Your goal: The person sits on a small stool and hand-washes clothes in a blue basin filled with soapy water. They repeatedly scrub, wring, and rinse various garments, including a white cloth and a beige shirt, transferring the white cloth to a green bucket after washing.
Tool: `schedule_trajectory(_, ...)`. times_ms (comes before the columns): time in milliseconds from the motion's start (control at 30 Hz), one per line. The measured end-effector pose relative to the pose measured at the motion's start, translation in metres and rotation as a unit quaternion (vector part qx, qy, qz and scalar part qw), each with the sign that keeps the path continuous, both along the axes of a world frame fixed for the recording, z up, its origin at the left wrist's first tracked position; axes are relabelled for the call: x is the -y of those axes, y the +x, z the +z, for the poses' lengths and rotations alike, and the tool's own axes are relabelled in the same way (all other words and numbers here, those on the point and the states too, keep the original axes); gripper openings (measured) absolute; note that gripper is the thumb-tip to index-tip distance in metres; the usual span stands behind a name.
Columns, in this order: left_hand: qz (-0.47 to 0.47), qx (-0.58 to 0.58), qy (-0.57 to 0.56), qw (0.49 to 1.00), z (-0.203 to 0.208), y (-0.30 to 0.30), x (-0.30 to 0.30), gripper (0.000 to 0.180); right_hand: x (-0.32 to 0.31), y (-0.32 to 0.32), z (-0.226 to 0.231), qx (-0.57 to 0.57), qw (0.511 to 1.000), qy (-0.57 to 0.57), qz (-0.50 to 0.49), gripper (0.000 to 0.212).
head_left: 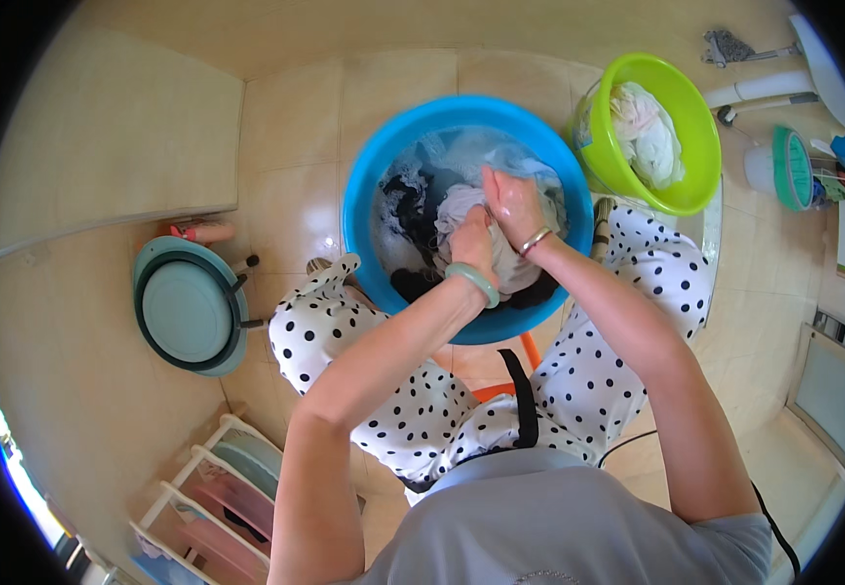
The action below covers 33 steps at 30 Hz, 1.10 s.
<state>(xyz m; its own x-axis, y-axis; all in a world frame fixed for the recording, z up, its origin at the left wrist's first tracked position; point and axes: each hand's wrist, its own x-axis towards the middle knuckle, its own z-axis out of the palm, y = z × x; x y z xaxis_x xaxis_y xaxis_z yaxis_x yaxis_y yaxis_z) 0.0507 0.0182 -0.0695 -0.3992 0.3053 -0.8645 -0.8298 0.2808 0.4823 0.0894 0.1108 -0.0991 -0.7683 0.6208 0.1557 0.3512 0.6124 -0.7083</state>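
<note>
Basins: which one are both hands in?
The sudsy blue basin: left hand and right hand clutch pale cloth inside it. Neither hand is in the lime basin or teal basin.

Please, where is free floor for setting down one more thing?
Bare tiles lie between the left wall and the blue basin, and beyond the basin toward the far wall. Crowded: the basin's right side, beside the green bucket, and its inside, where the left hand and right hand grip pale cloth.
</note>
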Motion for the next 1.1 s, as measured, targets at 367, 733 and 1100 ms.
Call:
schedule_trajectory(367, 0.138, 0.124, 0.079, 0.979, 0.017, -0.003, -0.009, 0.024, 0.025, 0.008, 0.036, -0.001, 0.999, -0.002, 0.051, 0.018)
schedule_trajectory(733, -0.105, -0.061, 0.304, 0.945, -0.02, -0.028, 0.011, 0.033, 0.058, 0.005, 0.064, -0.089, 0.992, -0.054, 0.076, 0.018)
schedule_trajectory(1100, 0.013, 0.106, 0.267, 0.958, -0.032, -0.032, 0.016, 0.036, 0.071, 0.003, 0.073, -0.093, 0.989, -0.054, 0.1, 0.01)
